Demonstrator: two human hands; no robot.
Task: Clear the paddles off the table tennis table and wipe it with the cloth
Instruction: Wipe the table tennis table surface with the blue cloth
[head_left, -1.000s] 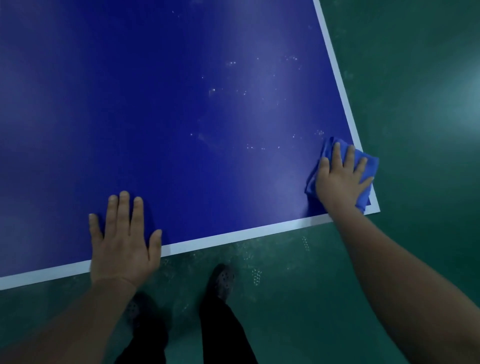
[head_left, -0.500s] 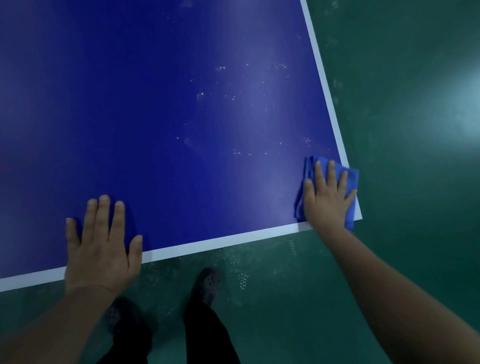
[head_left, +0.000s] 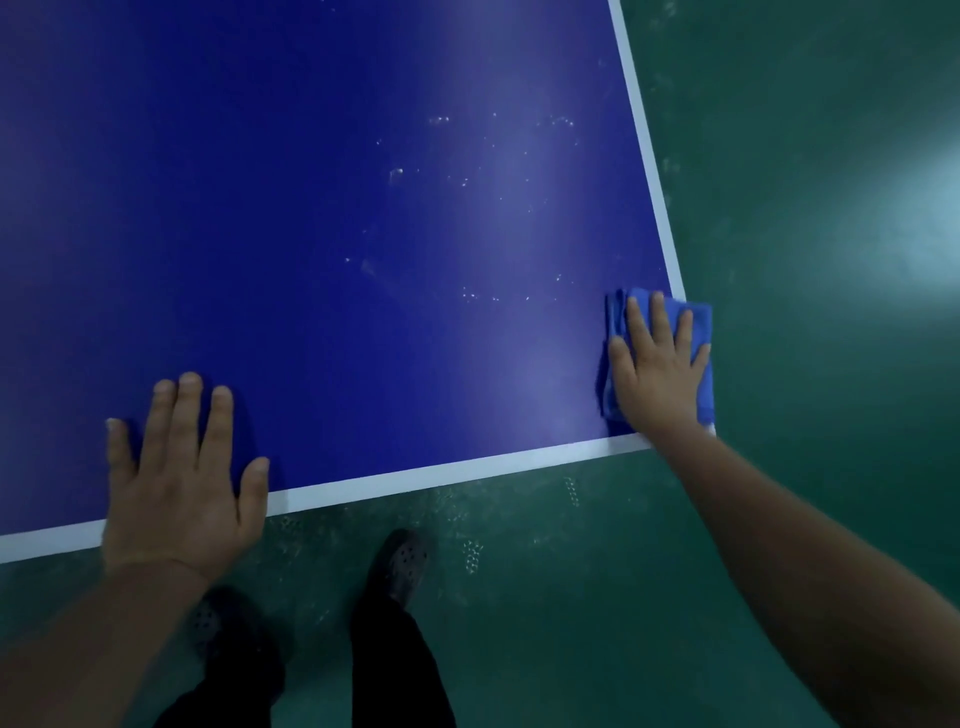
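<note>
Wiping underway at the near right corner, no paddles in view.
R hand (head_left: 657, 374) presses flat, fingers straight, on folded cloth (head_left: 698, 322) at surface (head_left: 311, 234) corner; L hand (head_left: 182, 473) flat, braced on edge. White specks mid-surface look unwiped.

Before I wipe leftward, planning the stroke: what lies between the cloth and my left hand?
Head view: only bare blue tabletop between cloth and left hand.
</note>
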